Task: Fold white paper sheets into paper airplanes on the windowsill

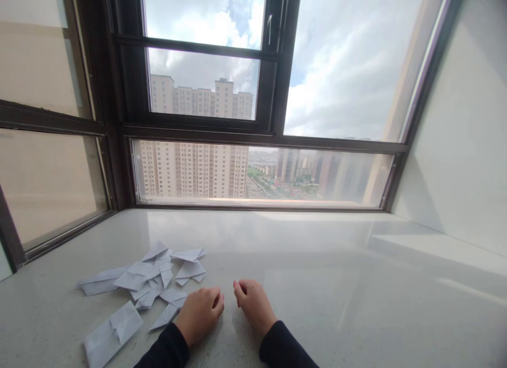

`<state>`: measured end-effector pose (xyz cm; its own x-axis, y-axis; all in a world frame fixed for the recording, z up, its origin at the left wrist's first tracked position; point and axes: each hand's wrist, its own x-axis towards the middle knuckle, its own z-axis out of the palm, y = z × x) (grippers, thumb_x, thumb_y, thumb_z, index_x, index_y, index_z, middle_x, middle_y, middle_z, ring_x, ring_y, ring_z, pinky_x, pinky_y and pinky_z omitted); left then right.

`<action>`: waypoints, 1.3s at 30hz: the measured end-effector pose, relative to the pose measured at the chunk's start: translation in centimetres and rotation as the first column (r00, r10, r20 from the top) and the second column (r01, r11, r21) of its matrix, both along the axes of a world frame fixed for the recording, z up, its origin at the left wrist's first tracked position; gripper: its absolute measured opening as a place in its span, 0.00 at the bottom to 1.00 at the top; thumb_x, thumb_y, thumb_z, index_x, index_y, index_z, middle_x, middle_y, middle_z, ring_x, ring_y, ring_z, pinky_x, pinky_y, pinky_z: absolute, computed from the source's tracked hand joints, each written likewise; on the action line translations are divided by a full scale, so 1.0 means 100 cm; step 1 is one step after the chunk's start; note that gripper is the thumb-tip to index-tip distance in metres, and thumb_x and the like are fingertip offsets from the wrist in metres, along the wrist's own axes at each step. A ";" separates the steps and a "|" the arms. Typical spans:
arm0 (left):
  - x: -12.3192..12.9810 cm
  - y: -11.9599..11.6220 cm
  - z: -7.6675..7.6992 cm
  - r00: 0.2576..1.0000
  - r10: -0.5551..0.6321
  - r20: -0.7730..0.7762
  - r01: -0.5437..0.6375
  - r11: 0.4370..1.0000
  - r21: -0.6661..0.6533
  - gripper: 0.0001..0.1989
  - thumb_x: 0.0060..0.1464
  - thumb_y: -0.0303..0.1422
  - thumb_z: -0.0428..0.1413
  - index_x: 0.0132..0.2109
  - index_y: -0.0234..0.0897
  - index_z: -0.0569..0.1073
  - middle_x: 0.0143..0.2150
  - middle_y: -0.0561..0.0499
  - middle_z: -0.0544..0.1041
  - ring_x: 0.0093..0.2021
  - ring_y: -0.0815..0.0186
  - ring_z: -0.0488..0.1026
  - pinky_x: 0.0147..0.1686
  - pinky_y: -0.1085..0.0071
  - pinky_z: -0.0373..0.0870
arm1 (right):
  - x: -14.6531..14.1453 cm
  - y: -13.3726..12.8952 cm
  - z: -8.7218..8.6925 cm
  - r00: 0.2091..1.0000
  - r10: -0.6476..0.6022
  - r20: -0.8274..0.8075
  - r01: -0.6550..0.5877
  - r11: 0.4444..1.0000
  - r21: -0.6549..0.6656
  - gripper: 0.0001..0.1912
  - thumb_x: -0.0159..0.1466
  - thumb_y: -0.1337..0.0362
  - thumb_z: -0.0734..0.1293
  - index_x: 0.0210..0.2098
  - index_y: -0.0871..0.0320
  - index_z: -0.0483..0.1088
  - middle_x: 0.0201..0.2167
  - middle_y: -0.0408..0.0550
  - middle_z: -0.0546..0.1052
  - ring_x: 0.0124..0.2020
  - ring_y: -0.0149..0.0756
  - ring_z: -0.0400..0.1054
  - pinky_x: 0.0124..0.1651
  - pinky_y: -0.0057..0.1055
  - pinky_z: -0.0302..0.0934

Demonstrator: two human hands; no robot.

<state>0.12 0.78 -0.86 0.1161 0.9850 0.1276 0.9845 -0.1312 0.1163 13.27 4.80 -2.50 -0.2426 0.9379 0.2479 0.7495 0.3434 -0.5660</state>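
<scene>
My left hand rests closed on the pale stone sill, with its fingers curled in and nothing visible in it. Just right of it, a small gap apart, my right hand is also curled closed, and no object shows in it. Beside and beyond my left hand lies a loose pile of folded white papers. One small folded paper is partly behind my left hand. A larger folded rectangle of paper lies nearest the bottom left. Another folded piece sits at the pile's right side.
The speckled white sill stretches under both hands up to a dark window frame. A white wall bounds it at the right, and a side window stands at the left. Tall buildings show outside.
</scene>
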 end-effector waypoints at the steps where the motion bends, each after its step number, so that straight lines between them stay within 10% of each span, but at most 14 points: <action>1: -0.001 0.000 0.000 1.000 -0.006 0.002 0.007 1.000 -0.010 0.16 0.54 0.34 0.39 0.28 0.37 0.69 0.25 0.48 0.74 0.29 0.63 0.71 0.25 0.72 0.56 | 0.000 -0.001 0.000 1.000 -0.002 0.005 0.002 1.000 -0.004 0.23 0.60 0.63 0.53 0.14 0.60 0.67 0.13 0.44 0.69 0.17 0.28 0.60 0.23 0.24 0.46; 12: -0.002 0.001 -0.002 1.000 -0.030 -0.003 0.029 0.999 -0.031 0.17 0.54 0.36 0.38 0.29 0.37 0.69 0.27 0.48 0.74 0.31 0.64 0.70 0.27 0.72 0.57 | 0.000 -0.009 0.005 0.963 0.063 0.261 -0.054 0.998 -0.044 0.17 0.60 0.62 0.55 0.22 0.58 0.71 0.23 0.48 0.76 0.25 0.31 0.66 0.23 0.26 0.43; 39: 0.000 -0.001 0.003 0.997 -0.031 0.064 0.038 0.994 -0.106 0.15 0.54 0.39 0.42 0.30 0.38 0.70 0.28 0.49 0.74 0.32 0.65 0.70 0.33 0.73 0.59 | 0.000 -0.011 0.005 0.963 0.065 0.261 -0.065 0.998 -0.008 0.16 0.59 0.62 0.56 0.22 0.57 0.71 0.23 0.47 0.76 0.25 0.32 0.66 0.23 0.26 0.43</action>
